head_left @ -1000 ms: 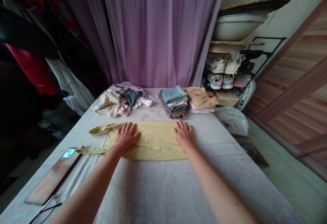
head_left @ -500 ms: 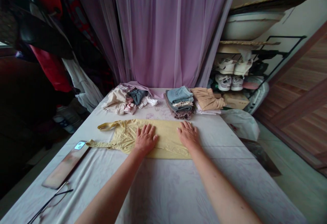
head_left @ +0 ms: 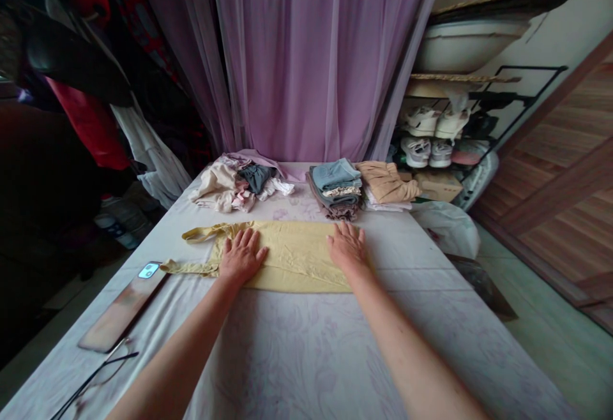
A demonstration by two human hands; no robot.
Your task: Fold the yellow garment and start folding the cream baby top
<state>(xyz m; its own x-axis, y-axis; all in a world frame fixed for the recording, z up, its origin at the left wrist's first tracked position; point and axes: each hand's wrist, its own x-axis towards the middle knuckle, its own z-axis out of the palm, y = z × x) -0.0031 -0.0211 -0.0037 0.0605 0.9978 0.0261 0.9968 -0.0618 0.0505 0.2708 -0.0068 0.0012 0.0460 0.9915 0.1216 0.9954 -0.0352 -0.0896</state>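
Observation:
A yellow garment with two straps [head_left: 292, 257] lies flat and lengthwise across the cloth-covered table [head_left: 297, 356], its straps pointing left. My left hand [head_left: 241, 255] rests palm down on its gathered strap end, fingers spread. Flat on the right end lies my right hand [head_left: 347, 246], its fingers stretched toward the far edge. Neither hand grips the fabric; both press on it from above. The parts of the garment beneath my palms are hidden.
Behind the garment are a loose heap of clothes [head_left: 218, 184], a folded stack [head_left: 335, 184] and folded tan clothing [head_left: 387, 182]. A phone [head_left: 122, 311] and eyeglasses [head_left: 103, 369] lie at the left. Beyond the table's right side stands a shoe rack [head_left: 507, 97].
My left hand has slid left along the garment, from near its middle to the strap end. My right hand has stayed at the right end. The view has shifted slightly.

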